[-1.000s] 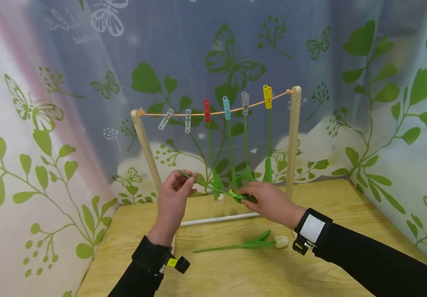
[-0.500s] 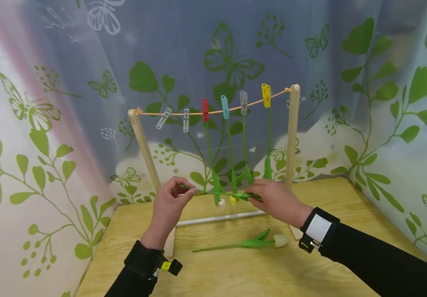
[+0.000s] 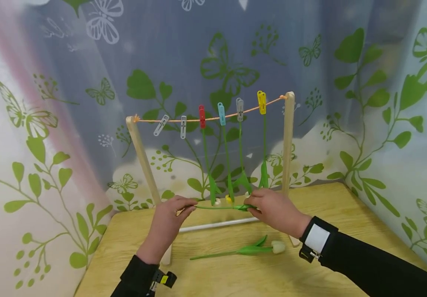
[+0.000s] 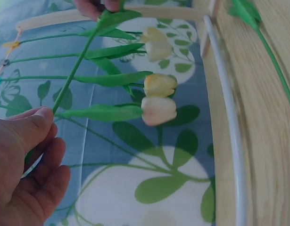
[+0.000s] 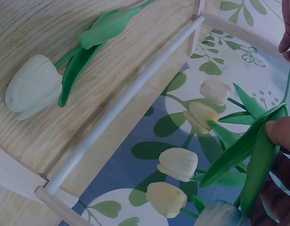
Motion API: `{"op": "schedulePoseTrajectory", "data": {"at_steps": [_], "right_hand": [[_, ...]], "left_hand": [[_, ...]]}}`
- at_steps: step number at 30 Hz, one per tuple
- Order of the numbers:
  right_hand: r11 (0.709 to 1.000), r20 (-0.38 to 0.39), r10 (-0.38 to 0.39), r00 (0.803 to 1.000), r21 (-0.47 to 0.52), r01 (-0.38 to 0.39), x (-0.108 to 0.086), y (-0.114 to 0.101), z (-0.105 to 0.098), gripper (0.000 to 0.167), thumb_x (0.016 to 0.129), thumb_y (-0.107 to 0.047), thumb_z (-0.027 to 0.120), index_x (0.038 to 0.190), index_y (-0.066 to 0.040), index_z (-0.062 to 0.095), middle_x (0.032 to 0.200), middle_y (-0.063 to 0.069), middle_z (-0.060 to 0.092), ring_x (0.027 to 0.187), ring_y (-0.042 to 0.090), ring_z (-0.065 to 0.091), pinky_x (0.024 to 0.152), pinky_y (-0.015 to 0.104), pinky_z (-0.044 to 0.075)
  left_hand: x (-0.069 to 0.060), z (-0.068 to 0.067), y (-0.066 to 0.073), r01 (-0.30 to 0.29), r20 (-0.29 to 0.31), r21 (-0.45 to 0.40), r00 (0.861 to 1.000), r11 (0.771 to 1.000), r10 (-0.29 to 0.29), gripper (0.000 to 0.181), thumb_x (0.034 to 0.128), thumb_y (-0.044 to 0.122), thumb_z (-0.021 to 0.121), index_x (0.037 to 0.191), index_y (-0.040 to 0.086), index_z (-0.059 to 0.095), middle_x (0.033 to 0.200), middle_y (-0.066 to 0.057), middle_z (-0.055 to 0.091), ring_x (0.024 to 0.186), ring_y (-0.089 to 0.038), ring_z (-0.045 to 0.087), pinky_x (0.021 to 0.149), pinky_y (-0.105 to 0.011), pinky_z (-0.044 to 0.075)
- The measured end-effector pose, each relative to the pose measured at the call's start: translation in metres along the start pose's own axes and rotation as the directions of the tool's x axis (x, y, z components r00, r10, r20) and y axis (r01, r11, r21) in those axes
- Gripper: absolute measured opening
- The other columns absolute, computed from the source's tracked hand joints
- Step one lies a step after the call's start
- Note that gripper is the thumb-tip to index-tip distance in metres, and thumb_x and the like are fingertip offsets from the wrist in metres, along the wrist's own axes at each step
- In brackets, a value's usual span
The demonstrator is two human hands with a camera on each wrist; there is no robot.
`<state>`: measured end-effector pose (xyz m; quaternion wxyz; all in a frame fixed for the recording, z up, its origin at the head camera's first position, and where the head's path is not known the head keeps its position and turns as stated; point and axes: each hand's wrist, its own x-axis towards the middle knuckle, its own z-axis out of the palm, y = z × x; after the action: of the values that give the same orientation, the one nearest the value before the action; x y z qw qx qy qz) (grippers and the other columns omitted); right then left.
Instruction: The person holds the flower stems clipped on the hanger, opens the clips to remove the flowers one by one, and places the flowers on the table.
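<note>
Left hand (image 3: 167, 222) is pinching the stem end of a tulip (image 3: 241, 207), thumb pressing against curled fingers, no wide gap showing; it is sitting lower than a second ago, so the stem, slanting then, is now running almost level between the hands. Probably this means the flower is being straightened and steadied rather than clipped; it is staying below the cord, in front of the hanging row. Right hand (image 3: 278, 210) is grasping the same tulip around its leaves, thumb lying on top, fingers curling behind; its bluish-white bloom (image 5: 221, 214) is showing by that palm in the right wrist view. Just behind, four hanging tulips (image 3: 212, 189) are dangling bloom-down from red (image 3: 202, 116), light blue (image 3: 221, 114), grey (image 3: 240, 109) and yellow (image 3: 261, 102) clothespins. Two pale clothespins (image 3: 183, 127) at the cord's left end are holding no flower. Orange cord (image 3: 146, 121) is stretching between two wooden posts (image 3: 288, 140), a white rod (image 3: 217, 225) joining the stand low down. A white tulip (image 3: 252, 249) is lying on the wooden table (image 3: 124, 255), nearer the person than the rod.
</note>
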<state>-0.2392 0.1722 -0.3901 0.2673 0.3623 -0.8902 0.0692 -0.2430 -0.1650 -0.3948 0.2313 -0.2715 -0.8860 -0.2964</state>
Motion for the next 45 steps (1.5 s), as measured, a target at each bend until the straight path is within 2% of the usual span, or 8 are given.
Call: {"op": "schedulePoseTrajectory", "data": {"at_steps": [3,7,10,13,16,31,38,45], "right_hand": [[1.0,-0.003,-0.012,1.0,-0.009,0.012,0.001,-0.001,-0.001,0.017,0.089,-0.021,0.078,0.106,-0.018,0.075,0.096,-0.004,0.065,0.081,0.008,0.064,0.062,0.02,0.055],[0.999,-0.009,-0.024,1.0,-0.037,0.024,0.001,-0.002,-0.001,0.015,0.09,-0.021,0.078,0.104,-0.018,0.076,0.094,-0.004,0.065,0.08,0.009,0.064,0.062,0.021,0.056],[0.998,-0.009,-0.031,0.999,-0.062,0.031,0.001,-0.004,0.0,0.014,0.09,-0.021,0.077,0.104,-0.019,0.076,0.093,-0.004,0.065,0.081,0.009,0.065,0.066,0.024,0.058],[0.997,-0.006,-0.037,0.999,-0.072,0.036,-0.001,-0.006,0.001,0.013,0.09,-0.021,0.077,0.103,-0.019,0.076,0.092,-0.005,0.065,0.081,0.009,0.065,0.068,0.025,0.06],[0.996,-0.001,-0.043,0.999,-0.073,0.043,-0.003,-0.007,0.003,0.014,0.09,-0.021,0.077,0.104,-0.019,0.076,0.092,-0.005,0.065,0.082,0.009,0.065,0.067,0.025,0.06],[0.997,0.049,-0.044,0.998,-0.066,0.047,-0.016,-0.015,0.014,0.016,0.089,-0.023,0.078,0.105,-0.019,0.076,0.092,-0.006,0.065,0.081,0.01,0.063,0.062,0.024,0.058],[0.996,0.057,-0.047,0.997,-0.073,0.051,-0.024,-0.017,0.024,0.017,0.088,-0.024,0.079,0.104,-0.02,0.076,0.091,-0.007,0.066,0.081,0.01,0.063,0.064,0.024,0.059],[0.999,0.077,-0.032,0.997,-0.041,0.036,-0.031,-0.021,0.032,0.016,0.087,-0.024,0.08,0.102,-0.021,0.076,0.09,-0.007,0.066,0.081,0.009,0.064,0.062,0.024,0.059]], "left_hand": [[0.001,0.001,0.0,-0.11,-0.008,0.121,0.994,0.987,0.112,0.019,0.0947,0.017,0.07,0.111,0.026,0.074,0.103,0.013,0.064,0.086,-0.001,0.062,0.067,-0.017,0.053],[0.001,0.001,0.001,-0.229,0.014,0.245,0.972,0.942,0.233,0.016,0.0932,0.014,0.072,0.107,0.021,0.075,0.1,0.008,0.064,0.09,-0.01,0.06,0.073,-0.021,0.054],[0.0,0.001,0.002,-0.287,0.021,0.298,0.956,0.91,0.294,0.014,0.0908,0.014,0.075,0.103,0.02,0.076,0.097,0.006,0.066,0.092,-0.015,0.058,0.076,-0.026,0.054],[-0.002,0.002,0.002,-0.311,0.025,0.321,0.947,0.895,0.32,0.015,0.0882,0.013,0.078,0.102,0.02,0.076,0.095,0.005,0.069,0.092,-0.017,0.059,0.083,-0.029,0.055],[-0.005,0.002,0.001,-0.312,0.04,0.327,0.948,0.892,0.317,0.016,0.0877,0.013,0.078,0.102,0.02,0.076,0.096,0.006,0.069,0.092,-0.016,0.059,0.087,-0.029,0.055],[-0.026,0.016,-0.002,-0.257,0.09,0.278,0.966,0.925,0.242,0.016,0.0866,0.015,0.079,0.1,0.024,0.077,0.09,0.011,0.068,0.081,-0.008,0.053,0.068,-0.022,0.05],[-0.034,0.022,-0.002,-0.217,0.124,0.265,0.974,0.94,0.19,0.014,0.0884,0.019,0.077,0.1,0.025,0.076,0.09,0.013,0.067,0.08,-0.006,0.052,0.072,-0.023,0.052],[-0.044,0.028,-0.005,-0.183,0.186,0.24,0.973,0.953,0.14,0.015,0.0912,0.019,0.074,0.105,0.026,0.075,0.09,0.014,0.063,0.081,-0.005,0.048,0.07,-0.02,0.048]]}}
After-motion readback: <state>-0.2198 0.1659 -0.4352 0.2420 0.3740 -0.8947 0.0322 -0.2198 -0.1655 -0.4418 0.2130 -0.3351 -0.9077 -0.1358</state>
